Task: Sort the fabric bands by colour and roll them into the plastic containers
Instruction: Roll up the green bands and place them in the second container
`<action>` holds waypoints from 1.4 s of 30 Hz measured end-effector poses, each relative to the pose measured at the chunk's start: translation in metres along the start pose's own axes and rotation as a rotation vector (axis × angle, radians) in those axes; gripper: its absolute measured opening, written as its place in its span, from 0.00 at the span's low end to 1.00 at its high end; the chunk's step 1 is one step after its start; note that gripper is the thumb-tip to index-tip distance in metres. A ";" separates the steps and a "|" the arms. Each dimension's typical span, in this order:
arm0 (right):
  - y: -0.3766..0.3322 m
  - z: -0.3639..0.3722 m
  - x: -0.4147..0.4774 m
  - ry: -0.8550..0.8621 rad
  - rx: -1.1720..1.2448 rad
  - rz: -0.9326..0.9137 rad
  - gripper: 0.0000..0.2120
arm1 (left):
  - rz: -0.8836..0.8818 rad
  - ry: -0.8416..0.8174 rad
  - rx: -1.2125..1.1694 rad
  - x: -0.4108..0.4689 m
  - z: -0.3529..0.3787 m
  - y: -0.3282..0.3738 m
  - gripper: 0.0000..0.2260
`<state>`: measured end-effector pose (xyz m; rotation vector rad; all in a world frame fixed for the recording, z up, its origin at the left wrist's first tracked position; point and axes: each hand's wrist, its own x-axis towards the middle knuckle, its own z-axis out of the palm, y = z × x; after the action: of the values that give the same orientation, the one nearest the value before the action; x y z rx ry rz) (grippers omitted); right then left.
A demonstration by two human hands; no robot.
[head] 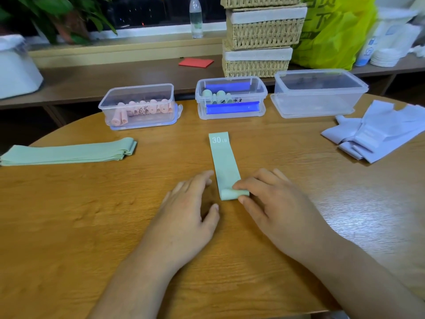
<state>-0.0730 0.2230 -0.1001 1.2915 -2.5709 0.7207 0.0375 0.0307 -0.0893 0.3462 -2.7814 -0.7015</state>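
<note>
A mint green band (224,162) marked "30 LB" lies lengthwise on the wooden table (92,215), its near end folded over into a small roll. My right hand (271,201) pinches that rolled end between thumb and fingers. My left hand (190,208) rests flat just left of the band, fingers apart, holding nothing. A stack of green bands (69,153) lies at the left, a heap of lilac bands (377,132) at the right. Three clear containers stand behind: one with pink rolls (139,107), one with green rolls (231,97), one with no bands in it (318,93).
Stacked wicker baskets (262,35), a yellow-green bag (333,31), a water bottle (196,17) and a red card (196,62) sit on the ledge behind the table. A white bin (16,67) stands at the far left, beside a plant.
</note>
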 end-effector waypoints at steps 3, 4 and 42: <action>-0.001 -0.002 -0.007 -0.013 0.028 -0.015 0.12 | 0.029 -0.023 0.030 0.000 0.000 0.002 0.28; 0.000 -0.001 -0.007 -0.013 0.036 -0.018 0.12 | 0.030 -0.030 0.037 0.000 -0.001 0.003 0.28; -0.001 -0.002 -0.005 0.001 0.062 0.059 0.17 | 0.106 -0.047 0.018 -0.002 -0.001 0.004 0.22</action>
<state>-0.0689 0.2272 -0.0994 1.2373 -2.6150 0.8180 0.0385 0.0339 -0.0872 0.1871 -2.8276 -0.6676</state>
